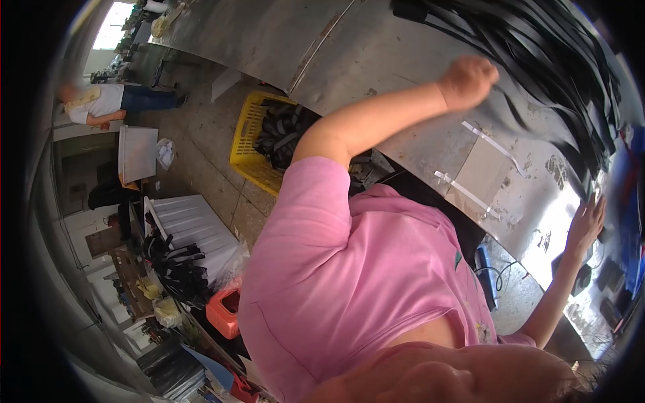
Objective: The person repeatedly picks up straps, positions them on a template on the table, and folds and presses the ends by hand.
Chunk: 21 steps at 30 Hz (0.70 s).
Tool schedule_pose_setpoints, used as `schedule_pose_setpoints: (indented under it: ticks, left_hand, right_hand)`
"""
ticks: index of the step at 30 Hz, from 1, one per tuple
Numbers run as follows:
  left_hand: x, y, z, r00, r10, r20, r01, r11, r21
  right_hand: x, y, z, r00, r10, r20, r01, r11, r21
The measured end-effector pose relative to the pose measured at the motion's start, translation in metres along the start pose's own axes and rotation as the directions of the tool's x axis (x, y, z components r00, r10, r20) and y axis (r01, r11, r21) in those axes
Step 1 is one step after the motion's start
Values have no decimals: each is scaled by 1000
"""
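Observation:
Curled into a fist, my left hand (pixel 469 82) is raised over the metal table (pixel 416 134), closed on a thin black strap (pixel 514 111) that trails blurred from its fingers. A large bundle of long black straps (pixel 564 60) lies along the table's far side. Near the lower end of that bundle is my right hand (pixel 588 220), its fingers stretched out and touching the straps, with bright glare around it. A flat grey-brown piece (pixel 482 168) with white tape strips lies between my hands.
A yellow crate (pixel 247 138) of black pieces stands on the floor beside the table. Behind are a white ribbed container (pixel 195 225), a red container (pixel 224 312) and a white box (pixel 138 153). Another person (pixel 101 104) stands at far left. Blue items (pixel 631 201) sit at far right.

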<state>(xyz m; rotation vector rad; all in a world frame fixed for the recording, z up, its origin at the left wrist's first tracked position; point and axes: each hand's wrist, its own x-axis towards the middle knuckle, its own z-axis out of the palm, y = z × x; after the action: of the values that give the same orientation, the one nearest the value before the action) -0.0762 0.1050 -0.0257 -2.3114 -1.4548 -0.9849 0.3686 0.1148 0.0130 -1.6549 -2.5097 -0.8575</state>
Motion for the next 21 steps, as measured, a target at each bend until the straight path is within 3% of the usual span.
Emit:
schedule_pose_setpoints:
  ticks: [2, 4, 7, 8, 10, 11, 13, 14, 15, 16, 17, 18, 19, 20, 21]
  left_hand:
    - [-8, 50, -4, 996, 84, -42, -86, 995, -57]
    - [-21, 91, 8, 995, 93, 30, -91, 994, -59]
    - [-36, 131, 7, 991, 85, 107, -77, 994, -80]
    - [-44, 138, 6, 990, 56, 131, -37, 989, -146]
    - [-57, 137, 1, 981, 79, 175, -30, 964, -264]
    - [-66, 130, -11, 980, 75, 184, 14, 897, -443]
    - [-77, 94, -54, 995, -62, 81, 88, 922, -377]
    - [-97, 68, -71, 971, -237, -6, 229, 943, -242]
    - [-114, 32, -93, 899, -431, -77, 414, 894, -169]
    - [-115, 6, -135, 685, -713, -150, 704, 700, -117]
    - [-139, -38, -163, 623, -732, -276, 772, 633, 61]
    - [-173, -83, -196, 475, -846, -244, 880, 448, 160]
    - [-228, -139, -231, 422, -858, -293, 888, 327, 323]
    - [-280, -193, -268, 236, -923, -305, 940, 136, 314]
    - [-297, -209, -306, 112, -944, -312, 931, -10, 365]
  right_hand:
    - [17, -41, -35, 990, -40, -133, 100, 869, 484]
    - [26, -94, -76, 985, -140, -99, 171, 748, 642]
    - [12, -142, -85, 933, -361, 17, 256, 694, 672]
    - [5, -149, -83, 886, -415, 207, 186, 727, 661]
    - [-15, -160, -69, 890, -425, 163, 272, 783, 559]
    - [-21, -162, -73, 890, -423, 168, 287, 808, 514]
    - [-31, -167, -82, 880, -416, 232, 268, 835, 480]
    - [-36, -169, -83, 892, -394, 221, 248, 837, 488]
    - [-39, -170, -82, 902, -378, 209, 235, 836, 497]
    - [-41, -168, -79, 905, -372, 209, 221, 828, 515]
    - [-40, -164, -74, 906, -376, 194, 231, 823, 518]
    - [-41, -159, -67, 907, -381, 180, 238, 817, 525]
    - [-41, -155, -61, 910, -389, 144, 264, 812, 521]
    - [-40, -152, -56, 913, -387, 131, 271, 814, 514]
    - [-43, -150, -53, 914, -386, 130, 269, 812, 518]
